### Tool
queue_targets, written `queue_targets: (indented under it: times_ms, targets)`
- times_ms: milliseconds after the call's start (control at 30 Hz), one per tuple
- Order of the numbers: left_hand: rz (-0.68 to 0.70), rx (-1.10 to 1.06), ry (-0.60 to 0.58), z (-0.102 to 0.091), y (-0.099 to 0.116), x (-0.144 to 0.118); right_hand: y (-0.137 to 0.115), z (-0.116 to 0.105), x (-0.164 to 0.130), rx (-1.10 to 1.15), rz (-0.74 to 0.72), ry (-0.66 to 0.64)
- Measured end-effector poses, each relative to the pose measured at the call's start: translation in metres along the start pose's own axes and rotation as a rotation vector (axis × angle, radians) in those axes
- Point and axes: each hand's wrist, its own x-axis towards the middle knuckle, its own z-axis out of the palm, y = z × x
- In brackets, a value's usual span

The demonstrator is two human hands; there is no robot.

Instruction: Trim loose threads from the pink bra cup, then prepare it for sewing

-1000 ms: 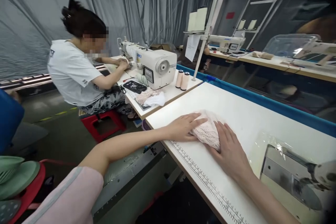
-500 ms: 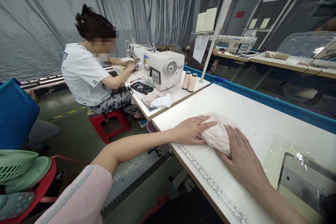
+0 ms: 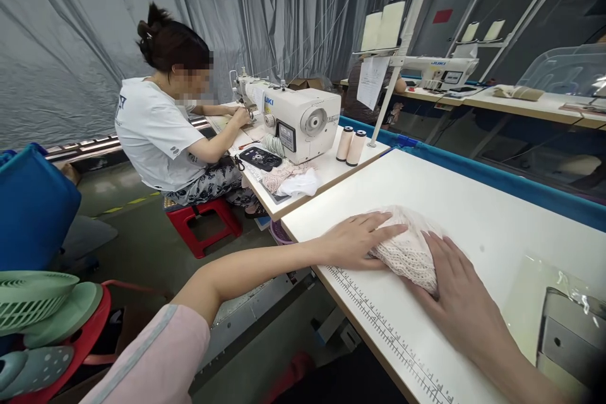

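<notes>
Head view: both hands flat on a pale pink lace bundle point(image 3: 407, 251).
Left hand point(image 3: 360, 241) and right hand point(image 3: 461, 293) rest spread, unclenched, against the bundle on the white desk point(image 3: 473, 221); it looks soft and light, best gathered from its sides.

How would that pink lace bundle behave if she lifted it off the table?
The lace bundle would probably flop and unfold, since it mounds softly between the left hand and right hand. Its openwork looks light, and it might snag.

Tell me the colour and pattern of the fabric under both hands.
Pale pink lace fabric with an openwork pattern, clearest in the head view.
</notes>
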Motion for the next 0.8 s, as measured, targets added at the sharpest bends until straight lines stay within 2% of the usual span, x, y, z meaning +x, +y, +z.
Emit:
queue_targets:
  times_ms: [200, 633, 800]
  targets:
    - [0.01, 0.012, 0.015, 0.001, -0.002, 0.0, -0.001, -0.002, 0.002, 0.029, 0.006, -0.013]
    - [-0.014, -0.005, -0.01, 0.009, -0.005, 0.003, -0.011, -0.017, 0.003, 0.147, 0.169, -0.214]
    - [0.014, 0.093, 0.008, 0.008, -0.001, 0.003, -0.01, -0.016, 0.001, 0.106, 0.152, -0.2]
